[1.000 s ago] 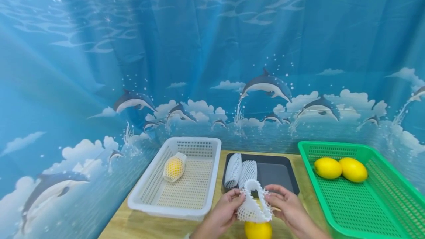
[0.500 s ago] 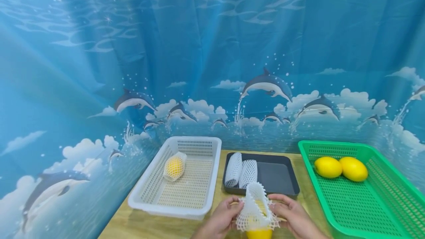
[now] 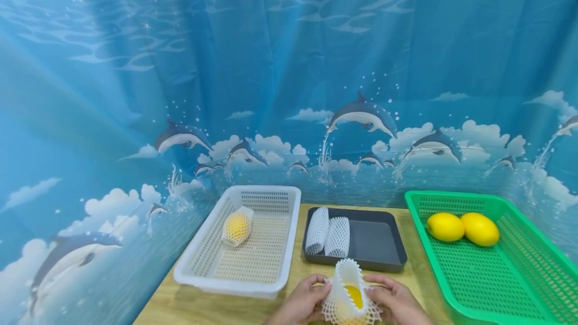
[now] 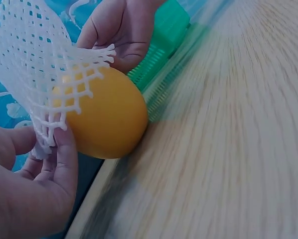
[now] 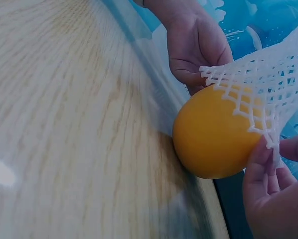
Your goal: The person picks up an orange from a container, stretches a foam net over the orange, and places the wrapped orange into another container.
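A white foam net sleeve is stretched over the upper part of a yellow lemon-like fruit, low at the front of the table. My left hand pinches the sleeve's edge on one side, thumb and fingers curled on the mesh. On the other side my right hand pinches the opposite edge. The wrist views show the fruit's lower part bare and close over the wooden surface, the mesh hem spread across its top. Through the sleeve's upper opening a patch of yellow shows in the head view.
Behind the hands a dark grey tray bears two more rolled foam sleeves. To the left stands a white basket with one netted fruit. A green basket at right contains two bare yellow fruits.
Both hands have moved down toward the front with the foam sleeve, which now covers more of the yellow fruit. The baskets and tray stay where they were.
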A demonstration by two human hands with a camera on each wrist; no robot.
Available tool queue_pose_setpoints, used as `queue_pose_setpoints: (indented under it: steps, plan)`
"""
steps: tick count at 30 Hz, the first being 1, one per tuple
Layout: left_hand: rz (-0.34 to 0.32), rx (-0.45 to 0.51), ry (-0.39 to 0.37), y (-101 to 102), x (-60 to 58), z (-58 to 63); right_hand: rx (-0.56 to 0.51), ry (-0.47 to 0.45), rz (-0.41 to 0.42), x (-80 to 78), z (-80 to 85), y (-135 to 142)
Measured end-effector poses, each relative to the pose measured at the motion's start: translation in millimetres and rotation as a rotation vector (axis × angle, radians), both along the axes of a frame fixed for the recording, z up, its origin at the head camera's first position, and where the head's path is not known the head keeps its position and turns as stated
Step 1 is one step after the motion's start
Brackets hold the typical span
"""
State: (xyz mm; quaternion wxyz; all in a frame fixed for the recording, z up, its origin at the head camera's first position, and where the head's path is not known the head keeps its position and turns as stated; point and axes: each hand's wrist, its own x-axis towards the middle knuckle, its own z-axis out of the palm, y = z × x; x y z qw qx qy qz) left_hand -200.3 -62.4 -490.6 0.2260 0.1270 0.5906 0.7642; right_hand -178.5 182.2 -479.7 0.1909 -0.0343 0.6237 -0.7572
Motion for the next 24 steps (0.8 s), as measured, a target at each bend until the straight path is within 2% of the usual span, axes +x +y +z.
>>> queue_pose_setpoints:
  steps: [6, 12, 16, 24]
  plan:
    - [0.009, -0.044, 0.002, -3, 0.2, -2.8, 0.001, -0.026, -0.013, -0.3, -4.0, -1]
    - [0.041, -0.14, 0.023, -3, 0.2, -8.6, 0.012, -0.016, -0.024, -0.5, -8.0, 0]
    - [0.058, -0.19, 0.059, -2, 0.1, -10.9, 0.067, -0.003, -0.044, 0.0, -8.7, 1]
    - [0.052, -0.222, 0.088, 0, 4.2, -11.1, 0.181, 0.012, -0.066, -0.8, -8.5, -3]
